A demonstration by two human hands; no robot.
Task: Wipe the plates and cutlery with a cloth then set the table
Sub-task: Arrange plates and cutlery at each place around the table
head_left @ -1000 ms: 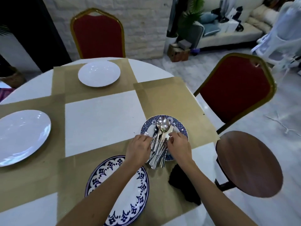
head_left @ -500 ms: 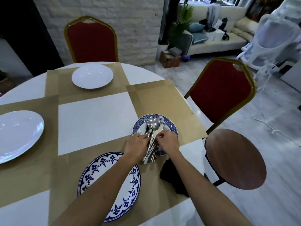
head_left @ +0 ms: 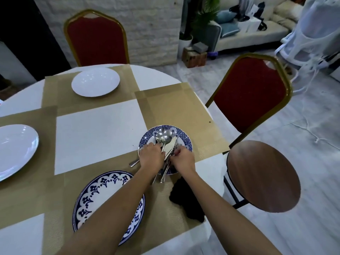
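Silver metal cutlery [head_left: 166, 144] on the small blue-patterned plate [head_left: 184, 138] at centre frame is being sorted, left hand [head_left: 151, 157] and right hand [head_left: 184, 160] fingers clamped on pieces; one next likely needs the black cloth [head_left: 185, 201].

A red chair with a gold frame [head_left: 95, 41] stands at the table's [head_left: 99, 133] far edge, another [head_left: 252, 94] at its right edge. Just beside the near right edge is a round wooden stool [head_left: 263, 175]. Well beyond, near the white brick wall [head_left: 150, 30], are a potted plant [head_left: 200, 17], a cardboard box [head_left: 195, 57] and a cream sofa [head_left: 248, 34].
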